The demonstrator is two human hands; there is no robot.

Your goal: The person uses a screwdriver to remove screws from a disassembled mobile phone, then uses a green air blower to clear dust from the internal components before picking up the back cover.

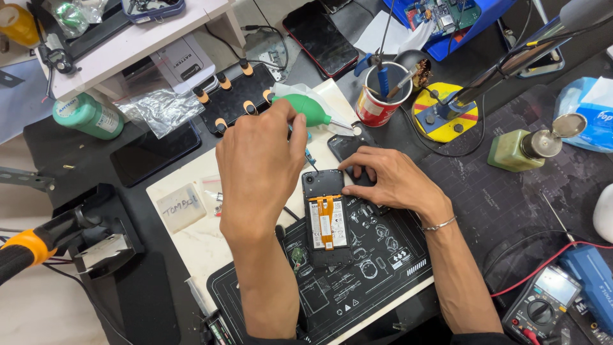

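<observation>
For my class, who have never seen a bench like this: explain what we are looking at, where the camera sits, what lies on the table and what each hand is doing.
There is one picture, taken by a camera worn on the person's head and looking down at their own two bare hands. No machine is at work here.

The left hand holds a green rubber air blower, its thin nozzle pointing right. The right hand presses its fingertips on the top end of an opened phone, whose back is off so the battery and an orange ribbon strip show. The phone lies on a black printed work mat.

Around them: a red cup of tools, a green glass bottle with a metal top, a teal bottle lying on its side, and a multimeter with a red lead.
</observation>
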